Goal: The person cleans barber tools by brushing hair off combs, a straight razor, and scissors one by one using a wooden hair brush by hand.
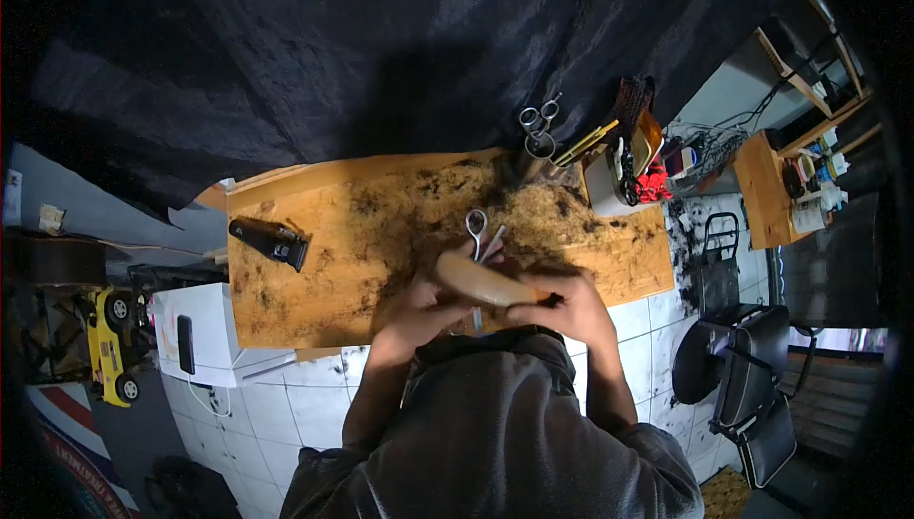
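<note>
My left hand (419, 308) is closed around a pair of scissors (477, 222). Their ring handle points up and away from me, and a blade end shows below. In front of the scissors lies a tan, smooth, curved brush-like piece (486, 283), slightly blurred; its underside is hidden. My right hand (568, 308) grips its right end, with the fingers bent around it. Both hands are close together over the front edge of the wooden table (328, 295). Some fingers are hidden behind the curved piece.
Dark hair clippings (457, 186) cover much of the tabletop. Black hair clippers (271, 241) lie at the left. At the back right stand a metal cup with scissors (541, 149) and a white container (607, 184) of tools. A black chair (752, 386) stands right; a phone (186, 344) lies left.
</note>
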The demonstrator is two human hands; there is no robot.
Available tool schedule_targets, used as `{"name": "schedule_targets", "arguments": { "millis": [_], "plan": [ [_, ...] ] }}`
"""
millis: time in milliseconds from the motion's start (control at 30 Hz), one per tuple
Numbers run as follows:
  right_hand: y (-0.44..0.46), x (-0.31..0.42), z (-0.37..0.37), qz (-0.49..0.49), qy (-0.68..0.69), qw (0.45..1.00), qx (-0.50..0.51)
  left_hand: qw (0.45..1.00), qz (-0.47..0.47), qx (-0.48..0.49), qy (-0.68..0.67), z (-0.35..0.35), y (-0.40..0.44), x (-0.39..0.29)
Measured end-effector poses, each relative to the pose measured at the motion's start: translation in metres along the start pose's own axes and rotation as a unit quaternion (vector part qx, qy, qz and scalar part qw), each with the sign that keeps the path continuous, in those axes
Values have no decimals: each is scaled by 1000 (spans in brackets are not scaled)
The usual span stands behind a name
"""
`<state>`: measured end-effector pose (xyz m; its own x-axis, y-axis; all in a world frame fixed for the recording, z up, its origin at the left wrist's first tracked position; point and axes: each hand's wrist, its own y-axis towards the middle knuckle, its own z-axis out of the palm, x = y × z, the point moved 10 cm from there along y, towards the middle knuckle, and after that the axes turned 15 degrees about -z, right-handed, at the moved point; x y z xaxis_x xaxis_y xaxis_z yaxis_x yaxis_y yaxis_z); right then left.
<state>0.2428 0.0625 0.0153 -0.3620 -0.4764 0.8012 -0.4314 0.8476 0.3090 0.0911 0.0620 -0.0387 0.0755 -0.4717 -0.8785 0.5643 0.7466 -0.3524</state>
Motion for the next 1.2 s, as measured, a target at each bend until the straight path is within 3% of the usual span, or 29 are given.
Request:
{"name": "schedule_targets", "arguments": {
  "millis": [33, 67, 267, 400, 467, 500, 567, 600, 667, 733, 867, 967, 1000, 1100, 1200],
  "plan": [
    [4, 1, -7, -4, -18, 1000, -23, 999, -34, 20, 38, 2, -1, 9],
    [10, 3, -19, -49, -43, 996, -59, 996, -8, 83, -20, 11, -3, 4],
    [12, 5, -48, 26, -101, 976, -192, 990, -15, 66, -123, 14, 0, -10],
    [5, 1, -5, 50, 62, 997, -5, 987, 48, 101, -116, 5, -1, -3],
    [3, 10, 11, -38, 58, 996, 59, 985, 57, 89, -140, 7, -3, -8],
    [6, 17, 15, -65, 79, 993, 62, 992, -14, 95, -85, 7, -4, 6],
    [-3, -10, 5, 141, -15, 988, 63, 982, -154, 108, 28, -2, -17, 38],
    [6, -1, -8, 15, -16, 1000, -20, 990, -85, 108, -32, 2, -16, 22],
    [12, 1, -28, 12, -81, 992, -99, 982, 56, 102, -150, 11, -18, -13],
    [14, 8, -46, 20, -116, 976, -185, 982, 27, 77, -167, 11, -16, -16],
    [10, 11, -43, -8, -57, 981, -183, 974, 19, 64, -218, 2, -4, -8],
    [7, 6, -22, 30, -34, 991, -122, 892, -12, 33, -450, -19, -1, 15],
    [0, -4, -8, 121, 6, 991, -49, 930, -15, -1, -368, -19, -1, 5],
    [-3, 10, 17, 81, 6, 994, 75, 920, 28, 23, -391, -10, 3, -23],
    [-15, 12, 40, -6, 77, 986, 150, 930, 2, 4, -368, -13, 3, -19]
  ]
}}
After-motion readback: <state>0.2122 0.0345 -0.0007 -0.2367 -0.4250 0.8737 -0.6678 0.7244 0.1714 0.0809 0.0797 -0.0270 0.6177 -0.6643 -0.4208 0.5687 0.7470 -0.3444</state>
